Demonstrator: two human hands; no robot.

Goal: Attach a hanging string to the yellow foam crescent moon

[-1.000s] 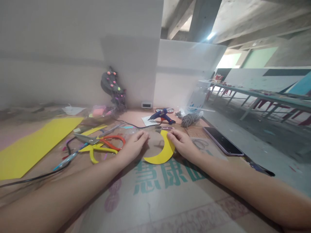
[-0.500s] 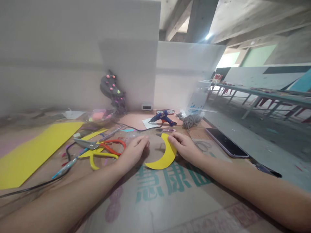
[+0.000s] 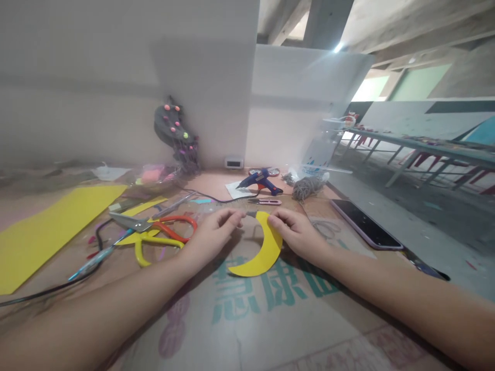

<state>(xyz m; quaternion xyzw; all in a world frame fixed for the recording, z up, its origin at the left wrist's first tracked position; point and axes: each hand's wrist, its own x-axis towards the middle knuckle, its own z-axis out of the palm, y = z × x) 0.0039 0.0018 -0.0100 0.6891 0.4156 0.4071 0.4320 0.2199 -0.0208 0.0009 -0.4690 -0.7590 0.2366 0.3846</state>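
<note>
Probably for steadiness, I have the right hand (image 3: 297,226) pinching the crescent (image 3: 270,250), between both hands, at its two o'clock edge; the left hand (image 3: 221,228) half-curls at ten, contents unclear.

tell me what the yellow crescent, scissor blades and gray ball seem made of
Yellow crescent: matte card or perhaps thin foam, being flat and evenly coloured. Scissor blades: probably metal, from their smooth gray sheen. Gray ball: likely yarn, with a dull, fuzzy look and wound strands; the fibre is unclear.
</note>
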